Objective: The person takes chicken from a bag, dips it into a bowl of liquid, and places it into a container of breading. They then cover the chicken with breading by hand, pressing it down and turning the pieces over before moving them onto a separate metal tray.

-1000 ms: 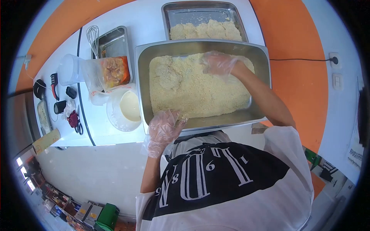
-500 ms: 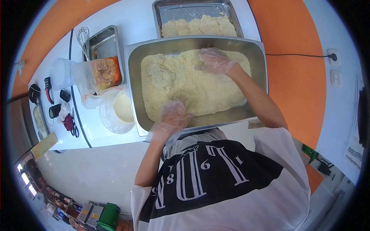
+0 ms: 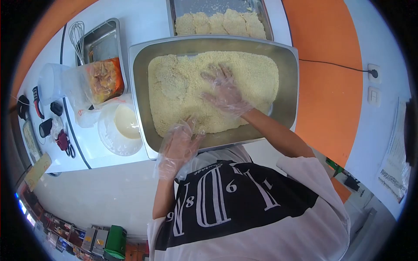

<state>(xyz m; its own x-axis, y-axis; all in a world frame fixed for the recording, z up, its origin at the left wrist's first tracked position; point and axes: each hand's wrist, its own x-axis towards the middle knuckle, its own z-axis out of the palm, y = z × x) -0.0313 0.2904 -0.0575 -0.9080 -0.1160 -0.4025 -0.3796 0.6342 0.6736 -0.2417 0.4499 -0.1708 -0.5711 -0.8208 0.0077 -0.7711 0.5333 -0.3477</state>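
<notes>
A deep steel pan (image 3: 291,87) holds a wide bed of pale yellow breadcrumbs (image 3: 257,80). At the left of the bed lies a rough, whitish crumb-covered piece (image 3: 172,82). My right hand (image 3: 225,92), in a clear plastic glove, lies on the crumbs near the middle with fingers spread. Also gloved, my left hand (image 3: 178,141) rests over the pan's near edge, its stretched fingers touching the crumbs' near side. Nothing shows in either palm. Behind the pan, a metal tray (image 3: 204,5) holds several crumb-coated pieces (image 3: 222,24) in a row.
Left of the pan stand a bowl of cream-coloured batter (image 3: 127,122), a plastic bag of raw meat in orange liquid (image 3: 106,78), and a small metal tray (image 3: 117,37) with a whisk (image 3: 77,39). Scissors (image 3: 69,150) lie further left. A cable (image 3: 335,63) runs right to a wall socket.
My right hand has moved left and nearer to me across the crumbs, turning its fingers away from me. My left hand has drawn back slightly toward the near edge. The whole view has shifted a little.
</notes>
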